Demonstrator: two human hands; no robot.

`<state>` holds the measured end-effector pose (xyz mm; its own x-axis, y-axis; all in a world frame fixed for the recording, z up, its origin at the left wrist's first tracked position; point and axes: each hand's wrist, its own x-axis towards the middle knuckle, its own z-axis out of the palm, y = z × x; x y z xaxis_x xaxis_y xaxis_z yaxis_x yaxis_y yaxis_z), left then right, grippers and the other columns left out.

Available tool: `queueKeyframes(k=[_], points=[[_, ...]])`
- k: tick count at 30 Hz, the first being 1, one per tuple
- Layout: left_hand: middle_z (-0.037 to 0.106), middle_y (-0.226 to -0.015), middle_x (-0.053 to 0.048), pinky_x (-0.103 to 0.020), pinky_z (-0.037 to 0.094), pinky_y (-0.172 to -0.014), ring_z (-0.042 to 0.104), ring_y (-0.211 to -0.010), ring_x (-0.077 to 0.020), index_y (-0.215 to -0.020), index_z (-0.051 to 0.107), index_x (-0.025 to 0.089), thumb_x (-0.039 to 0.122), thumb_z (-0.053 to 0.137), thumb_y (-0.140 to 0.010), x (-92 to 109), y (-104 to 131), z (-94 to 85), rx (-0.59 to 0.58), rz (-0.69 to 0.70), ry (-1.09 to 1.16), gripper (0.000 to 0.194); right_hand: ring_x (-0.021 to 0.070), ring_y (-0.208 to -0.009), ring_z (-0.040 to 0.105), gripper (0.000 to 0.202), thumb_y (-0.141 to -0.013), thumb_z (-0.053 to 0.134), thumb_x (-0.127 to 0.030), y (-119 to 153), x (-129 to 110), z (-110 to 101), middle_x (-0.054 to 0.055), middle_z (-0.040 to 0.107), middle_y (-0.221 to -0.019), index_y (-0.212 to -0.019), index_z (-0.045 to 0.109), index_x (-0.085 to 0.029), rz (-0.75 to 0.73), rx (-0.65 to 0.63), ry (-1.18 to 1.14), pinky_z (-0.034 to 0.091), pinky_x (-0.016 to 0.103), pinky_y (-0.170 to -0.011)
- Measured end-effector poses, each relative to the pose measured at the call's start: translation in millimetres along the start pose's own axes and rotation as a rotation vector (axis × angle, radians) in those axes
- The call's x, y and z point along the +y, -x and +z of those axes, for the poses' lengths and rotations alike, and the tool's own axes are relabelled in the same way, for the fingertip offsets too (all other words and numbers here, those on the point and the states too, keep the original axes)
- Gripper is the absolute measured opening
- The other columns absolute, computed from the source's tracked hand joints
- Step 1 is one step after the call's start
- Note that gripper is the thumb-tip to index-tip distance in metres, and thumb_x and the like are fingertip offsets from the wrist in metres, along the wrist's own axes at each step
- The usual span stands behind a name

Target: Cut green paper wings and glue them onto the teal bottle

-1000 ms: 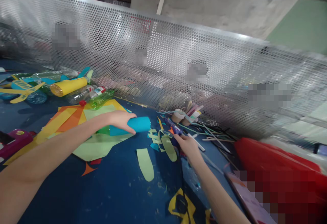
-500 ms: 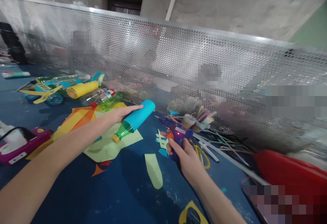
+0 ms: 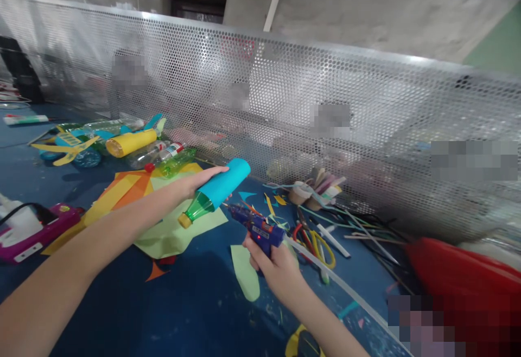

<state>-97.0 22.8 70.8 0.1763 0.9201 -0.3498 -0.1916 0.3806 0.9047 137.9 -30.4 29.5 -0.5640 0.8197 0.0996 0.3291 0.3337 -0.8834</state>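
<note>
My left hand is closed around a green plastic bottle with a yellow cap. Blue paper wraps the bottle's body, and the neck tilts down toward me. In my right hand is a purple glue gun with a small red light lit. Its nozzle points left, close to the underside of the wrapped bottle; whether they touch I cannot tell. A long clear glue stick runs out of the gun's back. Below the gun lies a pale green paper piece with a rounded end.
Colored paper sheets lie left of centre. Behind them are several bottles, one wrapped in yellow paper. A purple power strip sits at left. Yellow-handled scissors and paper scraps lie right. A perforated metal screen borders the blue table.
My right hand has brought the glue gun left and turned it, so its nozzle is now near the bottle. My left hand and the bottle have barely moved.
</note>
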Motion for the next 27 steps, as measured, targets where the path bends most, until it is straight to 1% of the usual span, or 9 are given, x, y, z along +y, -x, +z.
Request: queueKeyframes(k=[4, 8, 11, 14, 18, 23, 27], points=[[0.069, -0.080, -0.010, -0.030, 0.054, -0.060, 0.064, -0.073, -0.0228, -0.098, 0.062, 0.016, 0.059, 0.057, -0.069, -2, -7, -3.6, -0.034, -0.046, -0.003, 0.053, 0.0095, -0.046, 0.037, 0.033, -0.085, 0.043, -0.050, 1, 2, 2, -0.005, 0.037, -0.050, -0.079, 0.048, -0.018, -0.021, -0.022, 0.035, 0.028, 0.022, -0.045], [0.069, -0.083, -0.009, -0.031, 0.054, -0.060, 0.065, -0.077, -0.0250, -0.100, 0.061, 0.017, 0.059, 0.057, -0.069, -3, -8, -4.2, -0.028, -0.041, -0.032, 0.052, 0.0090, -0.045, 0.037, 0.033, -0.084, 0.044, -0.049, 0, 2, 2, -0.005, 0.037, -0.050, -0.078, 0.049, -0.017, -0.033, -0.008, 0.025, 0.028, 0.022, -0.044], [0.069, -0.083, -0.010, -0.032, 0.054, -0.060, 0.065, -0.072, -0.0232, -0.100, 0.061, 0.016, 0.059, 0.059, -0.068, -3, -7, -2.9, -0.038, -0.020, -0.023, 0.054, 0.0093, -0.045, 0.037, 0.033, -0.084, 0.045, -0.050, 0, 0, 2, -0.005, 0.038, -0.050, -0.078, 0.050, -0.017, -0.025, 0.016, 0.026, 0.029, 0.022, -0.043], [0.069, -0.084, -0.010, -0.031, 0.054, -0.063, 0.065, -0.071, -0.0209, -0.097, 0.062, 0.014, 0.058, 0.060, -0.069, -4, -8, -2.7, -0.053, -0.010, -0.017, 0.052, 0.0100, -0.045, 0.037, 0.036, -0.082, 0.045, -0.053, -1, 0, 1, -0.005, 0.039, -0.050, -0.079, 0.050, -0.018, -0.007, 0.035, 0.020, 0.029, 0.022, -0.043], [0.069, -0.088, -0.009, -0.030, 0.054, -0.067, 0.065, -0.072, -0.0198, -0.098, 0.062, 0.016, 0.056, 0.061, -0.069, -6, -12, -3.7, -0.036, -0.019, -0.012, 0.050, 0.0101, -0.045, 0.037, 0.037, -0.083, 0.045, -0.053, -2, 3, -2, -0.004, 0.038, -0.050, -0.073, 0.048, -0.018, -0.003, 0.065, 0.055, 0.028, 0.023, -0.044], [0.070, -0.081, -0.009, -0.031, 0.054, -0.062, 0.065, -0.069, -0.0210, -0.096, 0.062, 0.015, 0.055, 0.060, -0.070, -3, -8, -0.7, -0.028, -0.038, -0.007, 0.048, 0.0097, -0.045, 0.036, 0.034, -0.083, 0.044, -0.052, 0, 1, -1, -0.006, 0.036, -0.051, -0.075, 0.045, -0.019, -0.006, -0.001, 0.009, 0.027, 0.023, -0.044], [0.070, -0.079, -0.009, -0.030, 0.054, -0.060, 0.065, -0.067, -0.0207, -0.095, 0.063, 0.016, 0.053, 0.060, -0.072, -1, -3, 1.5, -0.013, -0.038, 0.001, 0.044, 0.0094, -0.045, 0.035, 0.033, -0.083, 0.045, -0.051, 2, -2, 2, -0.006, 0.036, -0.050, -0.073, 0.044, -0.019, -0.001, -0.018, 0.025, 0.027, 0.022, -0.044]])
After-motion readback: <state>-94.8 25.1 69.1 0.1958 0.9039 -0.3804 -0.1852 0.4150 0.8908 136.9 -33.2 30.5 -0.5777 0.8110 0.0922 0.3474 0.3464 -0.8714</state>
